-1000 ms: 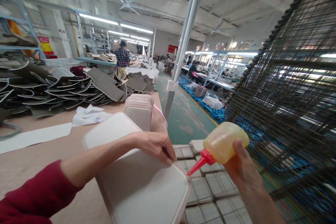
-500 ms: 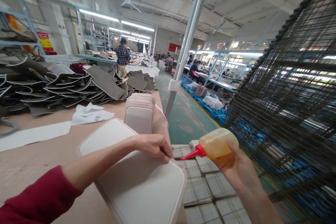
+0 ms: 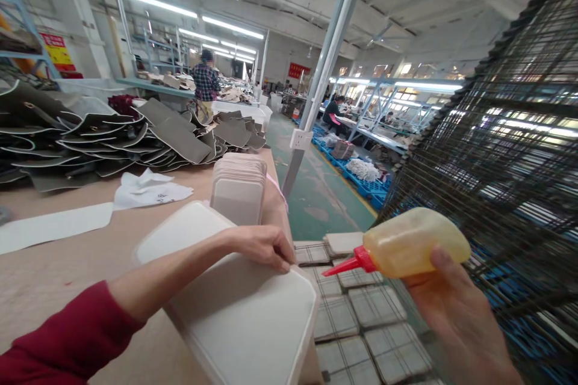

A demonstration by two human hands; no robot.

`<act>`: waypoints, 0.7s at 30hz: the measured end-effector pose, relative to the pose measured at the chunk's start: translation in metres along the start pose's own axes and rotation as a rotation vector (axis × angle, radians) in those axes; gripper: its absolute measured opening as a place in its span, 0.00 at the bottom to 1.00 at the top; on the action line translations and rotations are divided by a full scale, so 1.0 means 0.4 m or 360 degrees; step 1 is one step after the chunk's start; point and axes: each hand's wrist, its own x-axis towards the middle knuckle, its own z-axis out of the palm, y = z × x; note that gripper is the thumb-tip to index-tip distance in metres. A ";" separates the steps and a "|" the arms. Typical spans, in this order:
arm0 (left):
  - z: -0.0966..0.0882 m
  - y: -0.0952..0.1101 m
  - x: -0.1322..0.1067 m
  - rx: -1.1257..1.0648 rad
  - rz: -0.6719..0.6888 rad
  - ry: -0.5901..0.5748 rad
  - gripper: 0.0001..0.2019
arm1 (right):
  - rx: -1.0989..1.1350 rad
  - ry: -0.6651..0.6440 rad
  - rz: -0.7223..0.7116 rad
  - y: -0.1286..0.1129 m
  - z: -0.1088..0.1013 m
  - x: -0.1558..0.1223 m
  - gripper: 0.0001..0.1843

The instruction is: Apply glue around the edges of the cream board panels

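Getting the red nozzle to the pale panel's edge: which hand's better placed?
Right, I'd say: the right hand grips the yellowish bottle, its red nozzle pointing toward the pale panel. The left hand is occupied at that panel's edge.

The table (image 3: 40, 289) occupies the left and centre foreground. A panel (image 3: 244, 319) lies at its right edge; the left hand (image 3: 264, 246) rests at the panel's far right corner. Right of that corner, the right hand (image 3: 460, 301) holds a bottle (image 3: 413, 243), nozzle directed left. Directly behind the panel stands a stack of plates (image 3: 238, 195). Left of the stack lies a crumpled sheet (image 3: 151, 188), with a strip (image 3: 58, 227) farther left. A heap of pieces (image 3: 176, 132) lies behind these. Right of the table are rows of flat pieces (image 3: 377, 307), then a wire rack (image 3: 487, 156).
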 end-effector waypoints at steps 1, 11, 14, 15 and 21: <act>-0.002 0.004 0.003 0.0005 0.0008 -0.0017 0.08 | -0.0043 0.0000 -0.0038 -0.013 0.008 0.003 0.31; -0.015 0.066 0.028 0.0069 -0.0018 -0.0177 0.07 | -0.0596 -0.0410 -0.0272 -0.123 0.112 0.038 0.31; -0.020 0.073 0.028 0.0081 -0.0029 -0.0167 0.06 | -0.0560 -0.0434 -0.0216 -0.113 0.111 0.045 0.31; -0.022 0.075 0.027 0.0086 -0.0038 -0.0157 0.05 | -0.0528 -0.0429 -0.0191 -0.103 0.105 0.048 0.31; -0.031 0.075 0.021 0.0089 -0.0021 -0.0132 0.06 | -0.0292 -0.0334 -0.0082 -0.045 0.065 0.065 0.27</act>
